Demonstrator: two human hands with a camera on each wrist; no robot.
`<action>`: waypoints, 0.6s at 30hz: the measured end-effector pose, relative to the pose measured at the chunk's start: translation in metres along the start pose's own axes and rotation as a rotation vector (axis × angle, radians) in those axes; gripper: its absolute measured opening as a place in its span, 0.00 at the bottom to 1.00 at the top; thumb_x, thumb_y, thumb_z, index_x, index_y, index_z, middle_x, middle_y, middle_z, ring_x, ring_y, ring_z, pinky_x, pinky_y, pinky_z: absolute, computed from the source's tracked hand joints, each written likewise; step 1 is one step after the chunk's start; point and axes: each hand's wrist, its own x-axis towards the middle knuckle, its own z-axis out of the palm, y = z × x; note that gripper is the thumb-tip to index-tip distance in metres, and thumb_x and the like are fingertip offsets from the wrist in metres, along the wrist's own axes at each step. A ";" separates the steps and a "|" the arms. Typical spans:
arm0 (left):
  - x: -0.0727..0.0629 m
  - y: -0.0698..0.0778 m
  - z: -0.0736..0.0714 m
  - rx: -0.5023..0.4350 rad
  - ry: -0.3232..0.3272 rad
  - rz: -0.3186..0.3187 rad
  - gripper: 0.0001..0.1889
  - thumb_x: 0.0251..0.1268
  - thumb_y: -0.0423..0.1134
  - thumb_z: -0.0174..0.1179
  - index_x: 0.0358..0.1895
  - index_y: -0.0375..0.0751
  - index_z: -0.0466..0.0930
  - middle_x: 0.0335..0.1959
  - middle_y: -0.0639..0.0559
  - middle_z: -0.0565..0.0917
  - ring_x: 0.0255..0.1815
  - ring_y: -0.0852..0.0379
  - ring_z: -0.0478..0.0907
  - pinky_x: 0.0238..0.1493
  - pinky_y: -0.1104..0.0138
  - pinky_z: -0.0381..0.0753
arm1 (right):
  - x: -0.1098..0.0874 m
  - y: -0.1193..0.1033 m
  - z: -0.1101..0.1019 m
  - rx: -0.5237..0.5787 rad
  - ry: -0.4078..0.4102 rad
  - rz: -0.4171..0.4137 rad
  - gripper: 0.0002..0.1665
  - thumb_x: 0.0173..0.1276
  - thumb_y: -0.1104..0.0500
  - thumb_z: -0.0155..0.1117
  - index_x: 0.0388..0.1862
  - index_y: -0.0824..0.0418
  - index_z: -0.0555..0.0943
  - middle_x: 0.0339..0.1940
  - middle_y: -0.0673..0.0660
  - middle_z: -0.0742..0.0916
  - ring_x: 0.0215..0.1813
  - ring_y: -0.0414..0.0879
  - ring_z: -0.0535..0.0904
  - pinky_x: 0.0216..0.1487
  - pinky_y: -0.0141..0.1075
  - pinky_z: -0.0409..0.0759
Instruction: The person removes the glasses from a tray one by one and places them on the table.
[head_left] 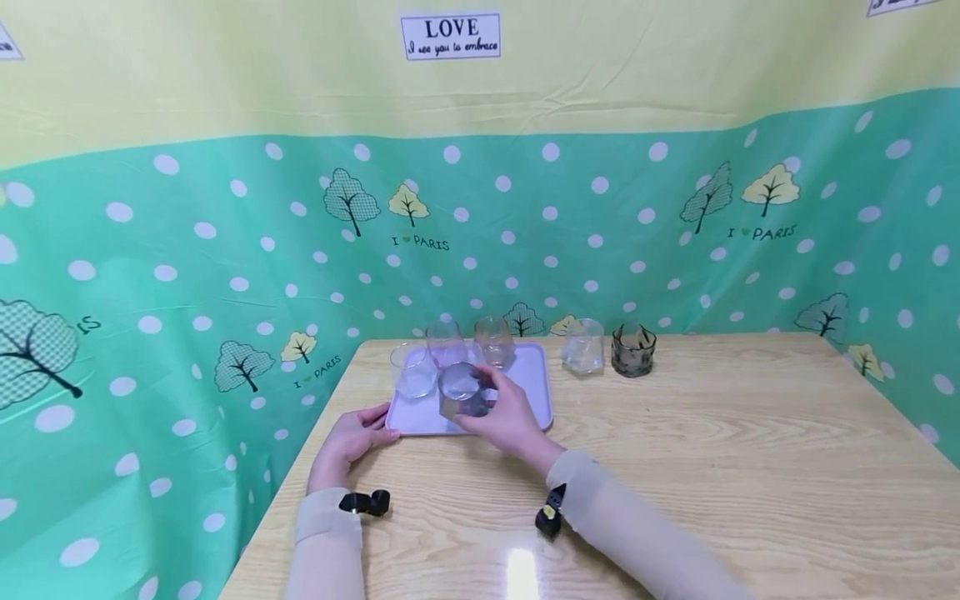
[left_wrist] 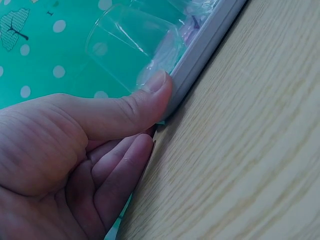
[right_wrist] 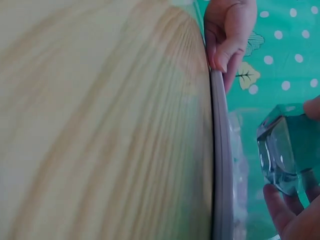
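Note:
My right hand grips a grey-tinted drinking glass with a faceted base, over the front part of a lilac tray. In the right wrist view the glass appears tilted and apart from the tray's rim. At the tray's front left corner, my left hand pinches the edge. Its thumb lies on the rim, with the other fingers lower down. On the tray stand a clear glass, a pinkish glass and a faintly amber glass.
Right of the tray, a clear glass and a dark grey patterned glass stand near the back edge of the wooden table. A green and yellow printed cloth hangs behind and along the sides.

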 end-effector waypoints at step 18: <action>0.000 -0.001 0.000 -0.001 -0.008 -0.013 0.41 0.61 0.41 0.80 0.77 0.38 0.73 0.76 0.36 0.73 0.83 0.31 0.56 0.82 0.37 0.52 | -0.042 0.042 -0.157 -0.106 0.067 0.080 0.59 0.55 0.57 0.88 0.82 0.60 0.66 0.73 0.66 0.79 0.72 0.64 0.77 0.68 0.53 0.81</action>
